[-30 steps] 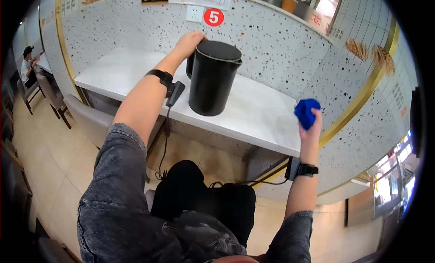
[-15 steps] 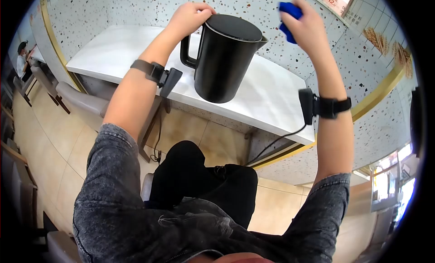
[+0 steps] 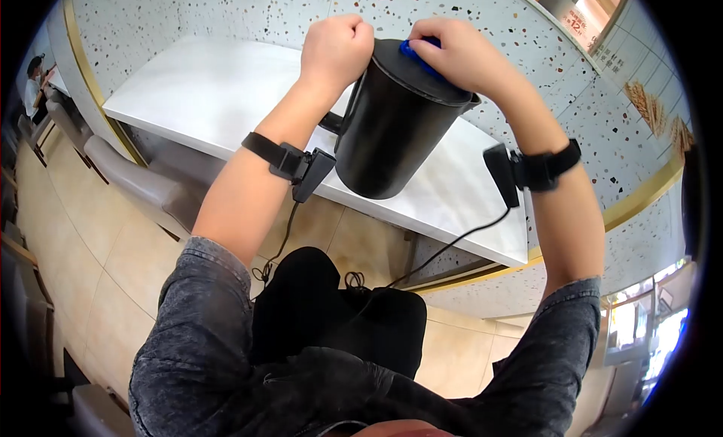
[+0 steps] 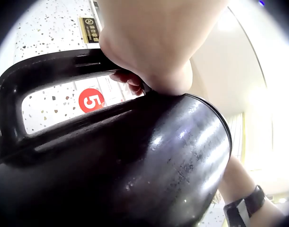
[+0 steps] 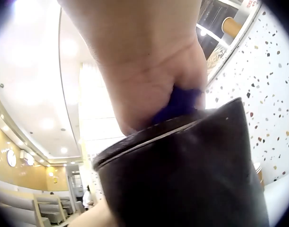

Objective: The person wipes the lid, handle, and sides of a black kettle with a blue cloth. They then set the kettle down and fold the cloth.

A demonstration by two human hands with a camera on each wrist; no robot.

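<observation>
The right hand (image 3: 463, 57), gripping a blue cloth (image 5: 178, 105), has reached the lid (image 3: 410, 70); the left hand (image 3: 337, 49) holds the handle (image 4: 49, 66). The kettle (image 3: 395, 132) leans lengthwise rightward, spout (image 3: 475, 101) right.

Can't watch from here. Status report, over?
Left grip holds black curved handle of tall black cylindrical pitcher. Right grip holds crumpled blue cloth against round black lid. Lid on; no obstruction visible.

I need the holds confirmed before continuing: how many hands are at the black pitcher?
2: the left hand grips the handle of the black pitcher, and the right hand holds a blue cloth against the lid. No other hand shows there.
</observation>
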